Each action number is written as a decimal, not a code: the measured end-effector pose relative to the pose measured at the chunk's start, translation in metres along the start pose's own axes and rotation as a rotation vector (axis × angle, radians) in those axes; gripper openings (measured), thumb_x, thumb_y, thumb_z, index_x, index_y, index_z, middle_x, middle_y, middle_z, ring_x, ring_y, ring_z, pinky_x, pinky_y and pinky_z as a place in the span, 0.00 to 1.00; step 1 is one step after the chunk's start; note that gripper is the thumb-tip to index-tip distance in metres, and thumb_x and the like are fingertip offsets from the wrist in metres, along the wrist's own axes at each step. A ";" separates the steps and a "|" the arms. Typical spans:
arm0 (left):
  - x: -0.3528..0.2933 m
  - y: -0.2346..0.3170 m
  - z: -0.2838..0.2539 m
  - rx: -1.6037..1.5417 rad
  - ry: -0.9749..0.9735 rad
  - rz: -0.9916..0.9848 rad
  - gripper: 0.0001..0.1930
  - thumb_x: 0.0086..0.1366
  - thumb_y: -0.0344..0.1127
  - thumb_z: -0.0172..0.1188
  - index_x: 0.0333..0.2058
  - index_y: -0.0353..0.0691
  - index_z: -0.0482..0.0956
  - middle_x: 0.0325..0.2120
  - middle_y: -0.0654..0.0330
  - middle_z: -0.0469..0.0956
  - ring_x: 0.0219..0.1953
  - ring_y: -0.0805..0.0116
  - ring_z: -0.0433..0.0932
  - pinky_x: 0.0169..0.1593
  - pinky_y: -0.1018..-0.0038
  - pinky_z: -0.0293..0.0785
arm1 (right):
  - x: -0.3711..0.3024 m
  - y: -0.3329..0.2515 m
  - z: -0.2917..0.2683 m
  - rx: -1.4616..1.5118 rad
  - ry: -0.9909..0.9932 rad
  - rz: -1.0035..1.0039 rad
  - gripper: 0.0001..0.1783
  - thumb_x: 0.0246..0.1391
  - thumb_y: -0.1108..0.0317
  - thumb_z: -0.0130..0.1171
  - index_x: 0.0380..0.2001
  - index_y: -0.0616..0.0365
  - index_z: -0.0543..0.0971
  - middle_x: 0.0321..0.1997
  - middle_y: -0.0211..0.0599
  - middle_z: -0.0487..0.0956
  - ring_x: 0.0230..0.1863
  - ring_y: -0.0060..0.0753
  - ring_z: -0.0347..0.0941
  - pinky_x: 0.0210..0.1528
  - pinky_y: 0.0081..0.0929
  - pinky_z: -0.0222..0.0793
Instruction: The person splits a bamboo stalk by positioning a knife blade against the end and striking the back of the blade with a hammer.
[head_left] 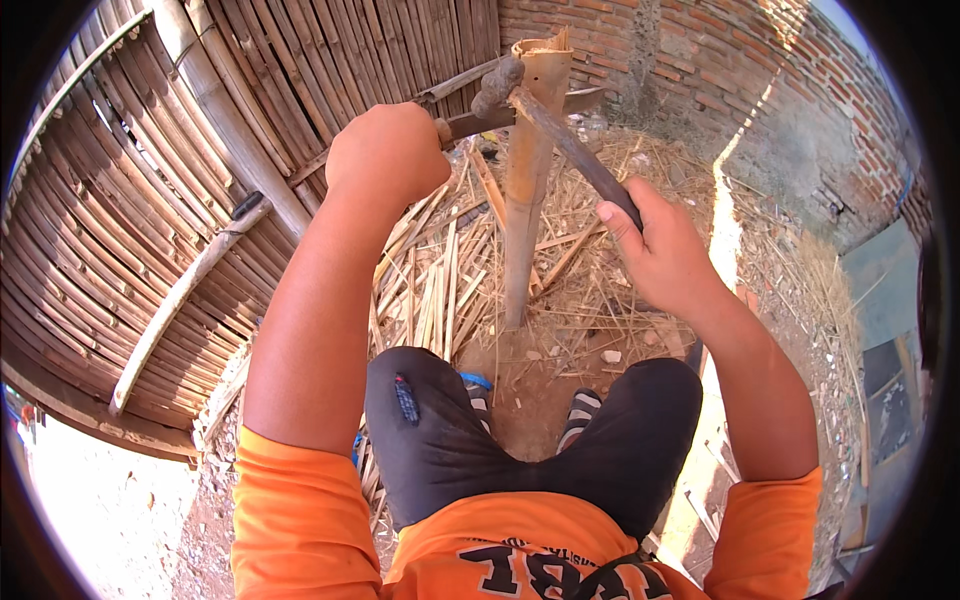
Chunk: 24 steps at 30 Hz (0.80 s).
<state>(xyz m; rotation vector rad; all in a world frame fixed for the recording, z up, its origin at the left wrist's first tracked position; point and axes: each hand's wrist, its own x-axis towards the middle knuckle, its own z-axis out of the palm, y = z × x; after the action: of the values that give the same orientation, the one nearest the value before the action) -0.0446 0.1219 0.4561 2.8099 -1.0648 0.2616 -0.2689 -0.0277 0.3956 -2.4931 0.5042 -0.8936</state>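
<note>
An upright bamboo pole (524, 190) stands on the dirt between my knees, its top end split open. My right hand (662, 248) grips the dark handle of a blade tool (575, 150) whose far end rests across the pole's top. My left hand (388, 150) is closed in a fist around a wooden stick (480, 118) that reaches toward the pole's top and the blade. I am squatting, wearing dark shorts and an orange shirt.
Several bamboo splits (440, 270) and straw litter the ground around the pole. A woven bamboo panel (130, 200) leans on the left with a loose pole (180, 300) on it. A brick wall (720, 60) stands behind; boards (880, 330) lie on the right.
</note>
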 end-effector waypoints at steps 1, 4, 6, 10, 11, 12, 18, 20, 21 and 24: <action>0.000 -0.002 0.001 -0.009 0.015 -0.014 0.14 0.60 0.38 0.63 0.44 0.46 0.88 0.41 0.53 0.86 0.45 0.53 0.86 0.49 0.61 0.82 | -0.001 -0.001 -0.002 -0.044 -0.055 -0.004 0.25 0.71 0.46 0.52 0.38 0.62 0.74 0.22 0.39 0.71 0.25 0.36 0.67 0.31 0.36 0.64; -0.003 -0.003 0.000 0.023 -0.006 -0.019 0.14 0.59 0.37 0.64 0.43 0.45 0.88 0.40 0.53 0.86 0.45 0.54 0.86 0.49 0.61 0.83 | 0.013 -0.020 -0.023 0.163 0.111 0.008 0.24 0.72 0.47 0.51 0.38 0.62 0.74 0.22 0.39 0.72 0.24 0.36 0.67 0.31 0.39 0.64; -0.002 0.001 -0.001 0.023 -0.004 -0.003 0.14 0.59 0.37 0.64 0.43 0.45 0.89 0.40 0.53 0.87 0.44 0.54 0.86 0.49 0.61 0.83 | 0.016 -0.020 -0.029 0.319 0.215 -0.007 0.24 0.72 0.48 0.51 0.38 0.63 0.74 0.22 0.39 0.72 0.24 0.36 0.68 0.31 0.38 0.64; -0.001 0.003 0.004 0.012 -0.005 0.015 0.14 0.58 0.36 0.63 0.42 0.44 0.89 0.39 0.53 0.87 0.44 0.54 0.86 0.49 0.61 0.83 | -0.002 -0.008 0.003 0.099 0.146 -0.011 0.25 0.71 0.48 0.53 0.38 0.63 0.76 0.22 0.36 0.71 0.25 0.32 0.66 0.30 0.35 0.63; 0.000 0.002 0.003 0.014 -0.008 0.016 0.14 0.58 0.36 0.63 0.42 0.44 0.89 0.39 0.53 0.87 0.43 0.53 0.86 0.49 0.61 0.83 | -0.004 -0.012 0.001 0.092 0.059 0.024 0.25 0.71 0.48 0.53 0.38 0.63 0.76 0.22 0.36 0.71 0.25 0.32 0.66 0.30 0.35 0.63; -0.001 -0.001 0.005 -0.004 0.025 0.003 0.14 0.57 0.37 0.63 0.41 0.43 0.89 0.37 0.52 0.86 0.42 0.53 0.86 0.48 0.60 0.83 | -0.005 -0.017 -0.002 0.085 -0.027 0.058 0.25 0.71 0.48 0.53 0.38 0.63 0.76 0.22 0.36 0.71 0.25 0.32 0.66 0.30 0.35 0.63; 0.003 -0.003 0.012 -0.023 0.051 0.000 0.15 0.55 0.37 0.63 0.41 0.42 0.88 0.36 0.50 0.86 0.42 0.51 0.86 0.48 0.59 0.82 | 0.015 -0.030 -0.028 0.213 0.211 -0.041 0.23 0.72 0.49 0.52 0.40 0.62 0.76 0.21 0.36 0.71 0.24 0.32 0.66 0.30 0.35 0.64; -0.002 0.003 0.008 -0.013 0.023 0.009 0.14 0.57 0.36 0.63 0.41 0.44 0.89 0.39 0.52 0.87 0.44 0.53 0.86 0.49 0.61 0.83 | 0.012 -0.024 -0.014 0.346 0.234 0.016 0.23 0.72 0.49 0.52 0.41 0.62 0.76 0.21 0.36 0.71 0.24 0.32 0.66 0.30 0.36 0.64; -0.003 0.004 0.007 -0.007 0.014 0.007 0.14 0.57 0.35 0.63 0.41 0.44 0.89 0.39 0.52 0.87 0.44 0.53 0.86 0.49 0.61 0.83 | 0.005 -0.019 -0.003 0.119 0.213 -0.003 0.23 0.72 0.49 0.51 0.41 0.62 0.75 0.21 0.39 0.71 0.24 0.34 0.66 0.31 0.39 0.65; -0.006 0.001 0.005 -0.018 0.033 -0.007 0.14 0.56 0.36 0.63 0.41 0.42 0.88 0.38 0.50 0.86 0.43 0.52 0.86 0.49 0.60 0.83 | -0.004 -0.009 0.012 -0.002 -0.061 0.039 0.23 0.73 0.49 0.50 0.39 0.62 0.74 0.21 0.40 0.72 0.23 0.36 0.66 0.31 0.40 0.65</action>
<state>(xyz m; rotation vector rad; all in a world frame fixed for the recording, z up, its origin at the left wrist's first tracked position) -0.0494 0.1238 0.4496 2.7827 -1.0455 0.2944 -0.2623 -0.0147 0.3904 -2.4948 0.5315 -0.8004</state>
